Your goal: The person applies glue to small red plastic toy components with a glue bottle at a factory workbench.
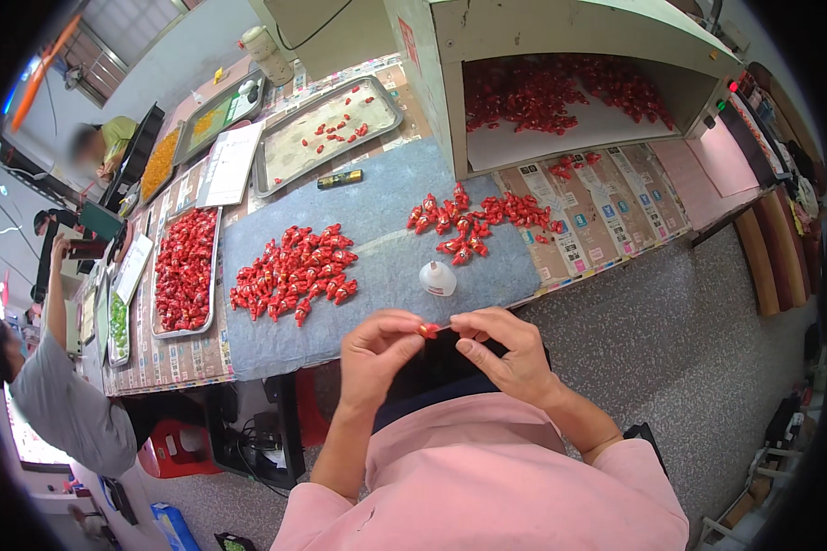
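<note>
Just off the table's near edge, my left hand (379,356) pinches a small red figure-like piece (429,331) between thumb and fingertips. My right hand (508,347) is closed in a pinch close by on the right; whatever sits between its fingertips is too small to make out. Beyond the hands, a small translucent squeeze bottle (438,279) stands on the blue cloth (381,280). A heap of red pieces (296,268) lies on the cloth to the left. Another scattered group of red pieces (461,222) lies farther off, right of centre.
A tray (216,275) full of red pieces sits left. A shallower tray (289,151) holds a few. A dark yellow-banded tube (340,179) lies near it. At the back right stands an open-fronted box (435,83) with red pieces inside. A co-worker (60,395) is at the left.
</note>
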Demonstrator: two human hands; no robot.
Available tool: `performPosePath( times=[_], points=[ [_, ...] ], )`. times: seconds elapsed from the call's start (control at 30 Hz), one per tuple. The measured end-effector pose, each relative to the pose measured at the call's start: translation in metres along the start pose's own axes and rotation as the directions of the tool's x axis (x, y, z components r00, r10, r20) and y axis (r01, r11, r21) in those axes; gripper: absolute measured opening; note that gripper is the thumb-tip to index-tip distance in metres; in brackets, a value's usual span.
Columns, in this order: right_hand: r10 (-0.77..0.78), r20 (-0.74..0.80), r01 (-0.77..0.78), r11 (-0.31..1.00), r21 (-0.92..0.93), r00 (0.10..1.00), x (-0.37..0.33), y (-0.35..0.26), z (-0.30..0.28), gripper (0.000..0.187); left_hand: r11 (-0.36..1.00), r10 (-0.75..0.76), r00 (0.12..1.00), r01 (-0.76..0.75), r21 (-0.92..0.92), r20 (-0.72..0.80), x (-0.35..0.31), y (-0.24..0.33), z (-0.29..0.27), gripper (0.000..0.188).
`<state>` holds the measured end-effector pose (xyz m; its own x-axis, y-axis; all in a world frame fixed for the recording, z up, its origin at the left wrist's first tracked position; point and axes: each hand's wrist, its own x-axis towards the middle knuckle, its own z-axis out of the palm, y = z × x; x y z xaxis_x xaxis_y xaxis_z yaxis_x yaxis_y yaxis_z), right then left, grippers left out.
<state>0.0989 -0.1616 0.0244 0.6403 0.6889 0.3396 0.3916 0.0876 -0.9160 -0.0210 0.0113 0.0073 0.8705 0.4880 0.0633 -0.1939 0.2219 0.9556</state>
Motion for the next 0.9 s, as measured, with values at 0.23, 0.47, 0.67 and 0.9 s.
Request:
performPosePath(
  times=[0.23, 0.47, 0.67, 0.9],
  points=[
    [-0.033, -0.072, 0.025, 0.994, -0.108, 0.997, 0.003, 0.018, -0.009, 0.015, 0.752, 0.262, 0.93, -0.03, 0.658, -0.257, 0.018, 0.008, -0.052, 0.019],
    [-0.139, -0.158, 0.071, 0.924, -0.377, 0.978, 0.02, 0.027, -0.002, 0.035, 0.418, 0.491, 0.857, -0.076, 0.905, -0.154, 0.029, 0.01, -0.051, 0.025],
    [-0.199, -0.158, 0.139, 0.935, -0.325, 0.967, 0.046, 0.032, 0.021, 0.046, 0.248, 0.622, 0.782, -0.142, 0.958, -0.045, 0.033, 0.007, -0.034, 0.025],
    [-0.167, -0.138, 0.122, 0.95, -0.288, 0.976, 0.037, 0.034, 0.016, 0.041, 0.316, 0.529, 0.847, -0.259, 0.913, 0.057, 0.058, 0.009, -0.008, 0.024]
  ],
)
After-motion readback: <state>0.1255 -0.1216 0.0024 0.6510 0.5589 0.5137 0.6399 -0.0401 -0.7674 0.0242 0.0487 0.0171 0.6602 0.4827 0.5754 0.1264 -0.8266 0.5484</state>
